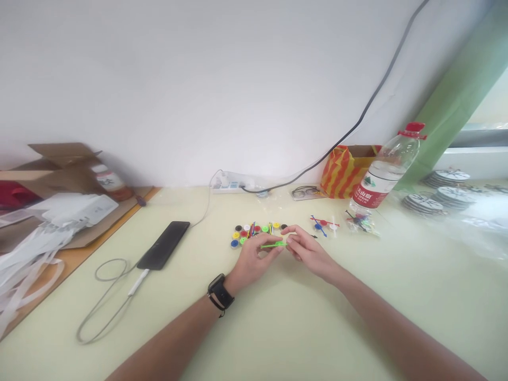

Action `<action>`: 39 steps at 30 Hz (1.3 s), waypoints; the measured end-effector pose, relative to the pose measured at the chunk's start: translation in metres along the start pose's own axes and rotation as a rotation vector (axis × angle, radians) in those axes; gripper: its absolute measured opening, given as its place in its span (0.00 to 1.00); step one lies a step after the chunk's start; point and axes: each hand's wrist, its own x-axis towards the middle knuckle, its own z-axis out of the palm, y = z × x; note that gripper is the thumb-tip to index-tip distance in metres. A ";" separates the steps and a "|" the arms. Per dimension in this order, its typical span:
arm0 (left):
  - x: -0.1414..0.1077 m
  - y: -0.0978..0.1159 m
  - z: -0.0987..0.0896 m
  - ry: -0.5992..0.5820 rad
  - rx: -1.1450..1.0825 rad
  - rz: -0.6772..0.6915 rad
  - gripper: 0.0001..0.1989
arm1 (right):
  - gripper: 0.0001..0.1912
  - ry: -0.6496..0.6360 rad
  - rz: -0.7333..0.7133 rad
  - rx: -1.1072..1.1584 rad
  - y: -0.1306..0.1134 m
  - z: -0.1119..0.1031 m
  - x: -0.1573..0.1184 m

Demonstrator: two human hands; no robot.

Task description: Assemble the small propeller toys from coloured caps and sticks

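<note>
Between the thumb and fingers of my left hand (254, 259) is a thin green plastic arrow (273, 245). My right hand (311, 253) meets its right end, with thumb and index finger pinched there; whether a small part sits between them is too small to tell. Just behind my left hand lie several round coloured discs (235, 243) and thin coloured sticks (271, 228). Right of my hands, red, blue and white arrow pieces with round centres (318, 226) lie on the table.
A phone (164, 246) with a looped cable lies at left. Cartons (59, 164) and white straps stand far left. A power strip (228, 185), glasses (307, 192), striped bag (341, 172), water bottle (383, 174) and stacked discs (423, 203) line the back and right.
</note>
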 end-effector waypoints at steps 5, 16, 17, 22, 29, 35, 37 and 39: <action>0.000 -0.003 0.000 0.003 -0.031 -0.064 0.14 | 0.15 0.010 -0.037 -0.004 0.001 -0.003 0.001; 0.003 -0.003 -0.002 0.039 -0.102 -0.083 0.14 | 0.15 0.020 -0.169 -0.283 0.013 -0.007 0.002; 0.003 -0.004 -0.003 0.040 -0.107 -0.080 0.14 | 0.16 0.018 -0.167 -0.284 0.013 -0.008 0.002; 0.003 -0.007 -0.004 0.004 -0.147 -0.088 0.14 | 0.18 0.002 -0.125 -0.194 0.011 -0.009 0.003; 0.003 -0.001 -0.007 -0.085 -0.147 -0.107 0.13 | 0.18 -0.029 -0.101 -0.129 0.006 -0.010 0.002; 0.002 0.001 -0.005 -0.088 -0.209 -0.100 0.12 | 0.18 -0.006 -0.093 -0.088 0.002 -0.009 0.002; 0.001 0.002 -0.004 -0.129 -0.258 -0.103 0.11 | 0.18 0.013 -0.098 -0.071 0.001 -0.009 0.002; 0.001 0.004 -0.003 -0.167 -0.304 -0.107 0.10 | 0.17 0.031 -0.105 -0.065 0.001 -0.010 0.002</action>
